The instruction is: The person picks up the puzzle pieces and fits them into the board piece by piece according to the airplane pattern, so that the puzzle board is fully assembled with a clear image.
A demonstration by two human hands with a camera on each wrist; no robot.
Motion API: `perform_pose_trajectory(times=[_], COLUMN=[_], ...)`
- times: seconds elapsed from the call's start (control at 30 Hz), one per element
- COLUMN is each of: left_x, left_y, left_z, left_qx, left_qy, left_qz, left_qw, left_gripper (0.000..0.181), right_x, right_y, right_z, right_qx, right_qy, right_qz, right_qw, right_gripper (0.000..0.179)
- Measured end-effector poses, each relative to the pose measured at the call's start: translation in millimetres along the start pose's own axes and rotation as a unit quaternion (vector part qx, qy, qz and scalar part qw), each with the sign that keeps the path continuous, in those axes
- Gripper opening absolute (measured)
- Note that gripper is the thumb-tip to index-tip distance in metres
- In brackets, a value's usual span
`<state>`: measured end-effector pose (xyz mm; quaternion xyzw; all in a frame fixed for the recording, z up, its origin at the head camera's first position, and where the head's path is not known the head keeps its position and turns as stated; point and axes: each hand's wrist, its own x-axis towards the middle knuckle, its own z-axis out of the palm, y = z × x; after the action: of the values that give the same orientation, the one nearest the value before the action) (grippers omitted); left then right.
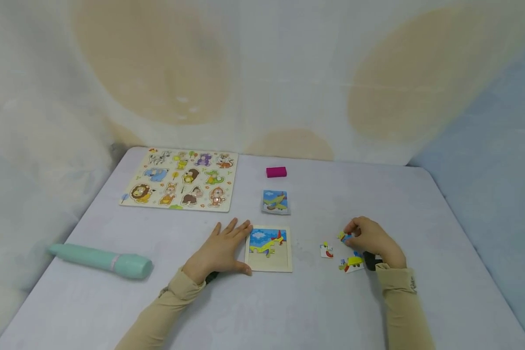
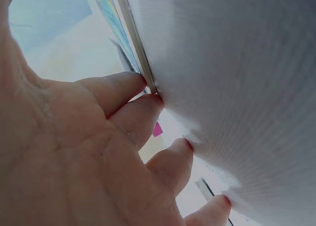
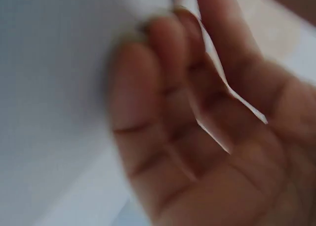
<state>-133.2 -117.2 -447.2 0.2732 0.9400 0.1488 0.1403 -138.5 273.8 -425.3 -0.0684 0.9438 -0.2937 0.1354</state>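
Observation:
A small wooden jigsaw tray (image 1: pixel 269 267) with a plane picture lies before me, its upper part filled with joined pieces. My left hand (image 1: pixel 221 249) rests at its left side with fingers spread; in the left wrist view two fingertips touch the tray's edge (image 2: pixel 132 36). To the right, my right hand (image 1: pixel 371 239) pinches a blue and yellow puzzle piece (image 1: pixel 344 236) between thumb and fingers, low over the table. Near it lie a white and red puzzle piece (image 1: pixel 326 250) and a yellow and green puzzle piece (image 1: pixel 352 263). The right wrist view is blurred, with curled fingers.
Behind the tray lies a plane picture card (image 1: pixel 275 202), and farther back a magenta block (image 1: pixel 276 172). An animal puzzle board (image 1: pixel 179 180) occupies the back left. A mint-green, wand-shaped object (image 1: pixel 100 260) lies at the left. Cloth walls (image 1: pixel 288 97) border the white table (image 1: pixel 306 316).

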Motion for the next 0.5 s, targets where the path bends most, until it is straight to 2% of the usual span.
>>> perform_pose_trajectory(times=[0.23, 0.4, 0.5], left_x=[2.2, 1.9, 0.9], left_y=[-0.8, -0.2, 0.1], left_z=[0.1, 0.1, 0.3], left_qx=[0.006, 0.000, -0.004], left_qy=[-0.001, -0.001, 0.000], left_qz=[0.004, 0.001, 0.002], left_qw=[1.0000, 1.0000, 1.0000], left_gripper=[0.109, 0.109, 0.109], right_x=[19.2, 28.1, 32.1], right_y=[-24, -44, -58], right_z=[20, 32, 40], right_qx=[0.002, 0.001, 0.014], right_qy=[0.014, -0.010, -0.035], right_qz=[-0.021, -0.038, -0.048], right_qw=[0.9997, 0.9992, 0.9981], right_gripper=[0.021, 0.012, 0.016])
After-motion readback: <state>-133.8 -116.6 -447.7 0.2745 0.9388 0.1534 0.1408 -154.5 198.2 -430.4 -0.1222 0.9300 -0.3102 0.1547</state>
